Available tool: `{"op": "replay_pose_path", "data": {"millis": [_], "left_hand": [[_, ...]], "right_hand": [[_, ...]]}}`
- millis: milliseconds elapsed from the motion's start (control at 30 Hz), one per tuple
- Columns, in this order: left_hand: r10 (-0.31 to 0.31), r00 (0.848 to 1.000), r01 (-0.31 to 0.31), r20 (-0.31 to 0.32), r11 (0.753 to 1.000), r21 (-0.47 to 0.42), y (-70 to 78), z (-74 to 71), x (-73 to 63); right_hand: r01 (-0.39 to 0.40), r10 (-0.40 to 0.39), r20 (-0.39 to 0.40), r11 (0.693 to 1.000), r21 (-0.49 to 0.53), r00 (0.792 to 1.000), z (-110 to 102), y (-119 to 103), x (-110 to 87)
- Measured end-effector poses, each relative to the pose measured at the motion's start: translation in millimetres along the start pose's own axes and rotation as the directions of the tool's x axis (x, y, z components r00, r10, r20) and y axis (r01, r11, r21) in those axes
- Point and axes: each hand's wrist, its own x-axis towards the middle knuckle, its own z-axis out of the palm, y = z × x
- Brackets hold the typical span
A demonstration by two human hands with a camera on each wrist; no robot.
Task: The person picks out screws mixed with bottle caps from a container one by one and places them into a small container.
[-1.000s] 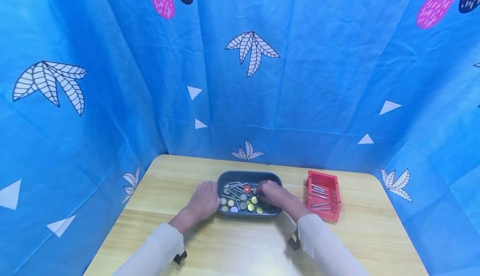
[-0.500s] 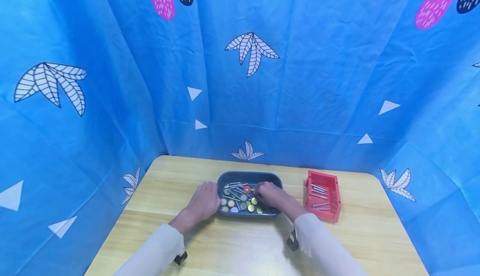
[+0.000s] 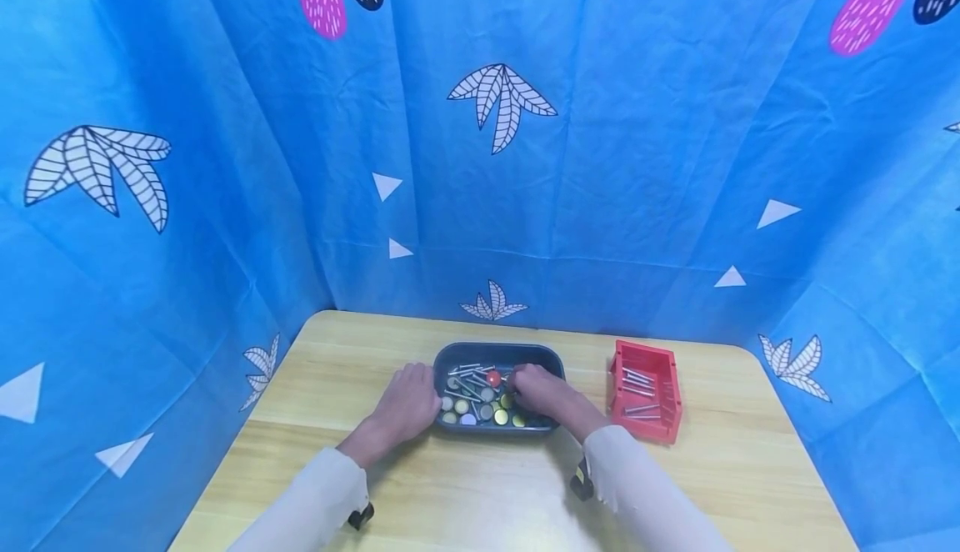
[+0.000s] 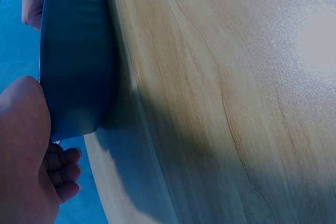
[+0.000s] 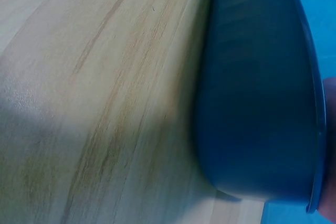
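A dark rounded-corner tray (image 3: 540, 353) stands on the table, holding thin metal rods like screws or nails (image 3: 468, 388), several round discs (image 3: 501, 416) in yellow, grey and white tones, and one round red piece (image 3: 493, 378). My left hand (image 3: 410, 402) grips the tray's left end; the left wrist view shows the thumb at the rim and the fingers (image 4: 65, 174) curled beneath it outside. Reaching over the near right rim, my right hand (image 3: 542, 388) is down inside the tray among the pieces. Its fingertips are hidden, so anything between them cannot be seen.
A red open bin (image 3: 670, 434) stands right of the tray, with several metal rods (image 3: 638, 381) lying in it in two groups. The wooden table (image 3: 480, 494) meets a blue patterned curtain (image 3: 630, 160) at the back and sides.
My right hand has shifted slightly left and nearer inside the tray, partly covering a yellow disc. The left hand stays at the tray's end; the red bin has not moved.
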Motion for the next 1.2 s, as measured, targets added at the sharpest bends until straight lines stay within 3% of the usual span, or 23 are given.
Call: {"op": "replay_pose_path", "data": {"millis": [200,600,867,1200], "left_hand": [[-0.009,1.000,0.009,0.015,1.000,-0.016,-0.3,3.4,-1.4],[0.006,1.000,-0.006,0.009,1.000,0.014,-0.2,1.2,-0.3],[-0.005,1.000,0.004,0.017,1.000,0.011,1.6,-1.0,0.1],[0.002,1.000,-0.002,0.017,1.000,0.024,2.5,-5.1,0.2]], "right_hand": [[0.023,-0.023,-0.019,1.000,0.020,1.000,1.1,3.7,-2.8],[0.101,-0.102,-0.184,0.995,-0.014,0.978,-11.1,8.4,-9.2],[0.086,-0.080,-0.174,0.996,0.027,0.981,-20.5,12.2,-17.4],[0.084,-0.079,-0.216,0.996,0.015,0.973,-34.2,14.3,-29.1]]}}
